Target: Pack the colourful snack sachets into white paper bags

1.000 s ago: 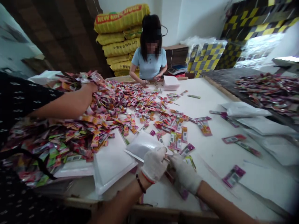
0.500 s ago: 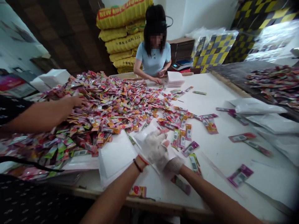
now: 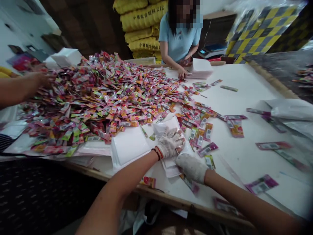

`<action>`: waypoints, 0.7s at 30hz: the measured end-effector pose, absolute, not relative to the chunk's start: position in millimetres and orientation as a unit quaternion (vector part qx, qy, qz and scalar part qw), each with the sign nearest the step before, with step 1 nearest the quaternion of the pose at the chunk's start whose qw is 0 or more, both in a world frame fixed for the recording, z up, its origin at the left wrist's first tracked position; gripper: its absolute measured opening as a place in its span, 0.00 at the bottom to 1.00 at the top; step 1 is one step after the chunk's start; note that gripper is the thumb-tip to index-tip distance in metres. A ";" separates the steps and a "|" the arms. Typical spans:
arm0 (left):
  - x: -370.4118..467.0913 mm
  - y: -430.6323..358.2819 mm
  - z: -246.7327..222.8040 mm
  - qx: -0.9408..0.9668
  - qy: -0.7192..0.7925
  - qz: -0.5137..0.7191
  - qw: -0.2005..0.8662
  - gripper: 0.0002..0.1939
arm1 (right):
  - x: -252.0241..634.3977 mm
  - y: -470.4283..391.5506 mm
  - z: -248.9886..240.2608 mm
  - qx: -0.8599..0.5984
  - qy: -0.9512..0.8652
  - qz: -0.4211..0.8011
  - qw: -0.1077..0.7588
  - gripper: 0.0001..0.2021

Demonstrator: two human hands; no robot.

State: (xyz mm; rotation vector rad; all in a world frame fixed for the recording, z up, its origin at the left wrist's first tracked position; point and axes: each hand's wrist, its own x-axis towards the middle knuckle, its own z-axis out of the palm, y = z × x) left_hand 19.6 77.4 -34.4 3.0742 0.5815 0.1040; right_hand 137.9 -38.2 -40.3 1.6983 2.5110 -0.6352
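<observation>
Table (image 3: 244,88), sachet-filled bag (image 3: 171,129), hand (image 3: 171,145)

It was a small packing workshop. A white table (image 3: 244,94) carried a great heap of bright sachets (image 3: 102,94); behind the table rose stacked yellow sacks (image 3: 143,23), with a scale (image 3: 206,52) beside them, and co-workers sorted at its far edges.

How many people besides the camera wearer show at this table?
2. One person in a light blue shirt works at the far end of the table; another shows only as a bare forearm and hand reaching into the packet pile from the left. Others may be outside the view.
</observation>
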 end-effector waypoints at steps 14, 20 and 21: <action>11.3 66.0 -27.4 0.985 0.158 0.052 0.048 0.24 | 186.8 -74.1 -9.8 0.490 0.837 -0.222 -0.103 0.19; -61.4 10.6 -30.4 0.960 0.246 0.027 0.132 0.17 | 215.1 -64.8 -50.8 0.433 0.857 -0.205 -0.190 0.12; -71.3 7.8 -31.9 0.954 0.255 0.036 0.152 0.14 | 215.5 -64.0 -50.6 0.450 0.842 -0.220 -0.201 0.11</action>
